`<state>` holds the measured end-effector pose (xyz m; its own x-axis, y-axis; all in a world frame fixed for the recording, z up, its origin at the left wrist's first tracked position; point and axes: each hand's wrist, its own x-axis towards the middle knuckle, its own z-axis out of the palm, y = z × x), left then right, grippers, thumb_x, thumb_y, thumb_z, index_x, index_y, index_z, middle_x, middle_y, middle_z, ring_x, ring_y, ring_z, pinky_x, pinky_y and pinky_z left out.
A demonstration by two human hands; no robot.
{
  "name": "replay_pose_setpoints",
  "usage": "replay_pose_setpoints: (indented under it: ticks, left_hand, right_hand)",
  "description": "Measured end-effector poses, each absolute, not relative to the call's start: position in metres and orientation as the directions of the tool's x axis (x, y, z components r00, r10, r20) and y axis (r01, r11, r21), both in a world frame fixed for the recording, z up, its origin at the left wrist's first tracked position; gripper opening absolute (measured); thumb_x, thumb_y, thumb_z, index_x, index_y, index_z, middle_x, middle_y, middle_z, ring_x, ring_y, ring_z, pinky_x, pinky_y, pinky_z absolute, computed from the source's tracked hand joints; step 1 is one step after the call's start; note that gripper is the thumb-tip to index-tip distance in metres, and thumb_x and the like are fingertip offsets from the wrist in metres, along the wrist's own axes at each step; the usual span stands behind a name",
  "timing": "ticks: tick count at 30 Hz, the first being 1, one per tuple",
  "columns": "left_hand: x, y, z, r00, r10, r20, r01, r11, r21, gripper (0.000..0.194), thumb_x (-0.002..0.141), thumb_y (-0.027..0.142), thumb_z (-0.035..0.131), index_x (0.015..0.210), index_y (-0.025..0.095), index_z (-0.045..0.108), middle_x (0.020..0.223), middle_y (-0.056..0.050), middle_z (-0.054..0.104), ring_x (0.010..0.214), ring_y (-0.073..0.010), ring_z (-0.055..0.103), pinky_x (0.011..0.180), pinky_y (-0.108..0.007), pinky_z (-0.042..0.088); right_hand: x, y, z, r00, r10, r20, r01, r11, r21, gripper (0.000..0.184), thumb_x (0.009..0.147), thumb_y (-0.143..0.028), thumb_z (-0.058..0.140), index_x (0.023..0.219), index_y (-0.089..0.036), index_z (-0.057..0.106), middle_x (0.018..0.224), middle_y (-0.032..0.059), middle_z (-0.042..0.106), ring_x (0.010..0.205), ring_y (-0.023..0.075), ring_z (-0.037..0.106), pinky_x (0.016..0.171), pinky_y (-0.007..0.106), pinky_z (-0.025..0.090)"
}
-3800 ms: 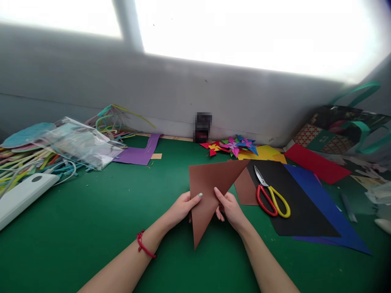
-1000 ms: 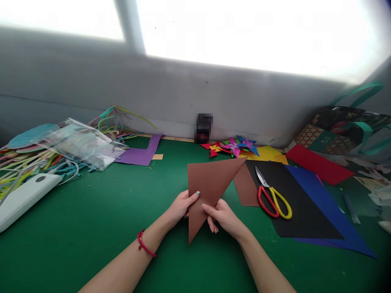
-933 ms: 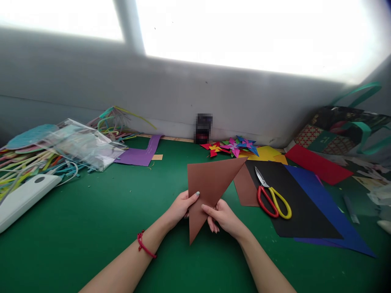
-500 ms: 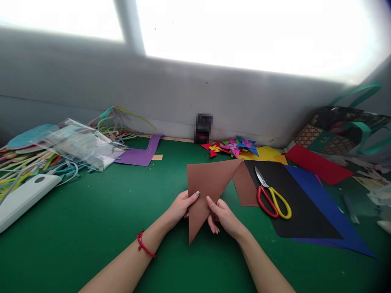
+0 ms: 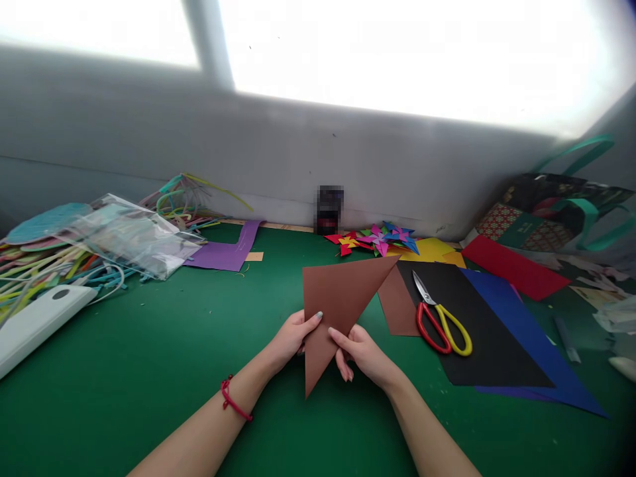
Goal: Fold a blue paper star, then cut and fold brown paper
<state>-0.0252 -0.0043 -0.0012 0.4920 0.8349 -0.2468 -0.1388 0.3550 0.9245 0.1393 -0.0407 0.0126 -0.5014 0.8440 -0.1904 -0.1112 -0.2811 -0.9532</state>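
Note:
A brown paper triangle (image 5: pixel 338 291), apparently a folded sheet, is held between both hands above the green table. My left hand (image 5: pixel 294 336) pinches its left edge, thumb on top and fingers underneath. My right hand (image 5: pixel 362 351) grips the slanted lower right edge, its thumb pressed on the paper and its other fingers curled below. One point of the triangle aims down toward me, another toward the upper right. Right of it lies a strip of brown paper (image 5: pixel 397 305). Scissors (image 5: pixel 440 321) with one red and one yellow handle rest partly on black paper (image 5: pixel 481 331).
Blue paper (image 5: pixel 527 331), red paper (image 5: pixel 517 268) and a patterned bag (image 5: pixel 536 218) are at the right. Folded paper stars (image 5: pixel 380 238) sit by the wall. At left are purple paper (image 5: pixel 218 255), a clear plastic bag (image 5: pixel 134 238), coloured strips and a white device (image 5: pixel 44 324).
My right thumb has slid slightly left and down across the brown paper. Both hands keep their hold, and the view has shifted a little.

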Motion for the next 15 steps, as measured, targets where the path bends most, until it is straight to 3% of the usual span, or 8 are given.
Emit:
replay_pose_setpoints:
  ticks: [8,15]
  left_hand:
    - [-0.0251,-0.0046,0.0007,0.492,0.836,-0.244,-0.108,0.336,0.936,0.040,0.075,0.051,0.052,0.089,0.013,0.053,0.052,0.003,0.047,0.035,-0.0037,0.030,0.032,-0.016,0.019]
    - [-0.0241,-0.0053,0.0011,0.481,0.840,-0.252,-0.129,0.352,0.927,0.040,0.074,0.051,0.054,0.088,0.014,0.053,0.048,0.006,0.042,0.035,-0.0034,0.030,0.032,-0.015,0.019]
  right_hand:
    - [0.1373,-0.0403,0.0156,-0.553,0.810,-0.196,-0.096,-0.295,-0.951,0.037,0.084,-0.042,0.043,0.095,-0.008,0.051,0.060,0.0076,0.066,0.041,0.0126,0.056,0.039,0.022,0.040]
    - [0.1380,-0.0411,0.0147,-0.538,0.815,-0.214,-0.068,-0.295,-0.953,0.044,0.084,-0.046,0.042,0.099,-0.005,0.052,0.053,0.0062,0.064,0.038,0.0121,0.054,0.041,0.023,0.041]
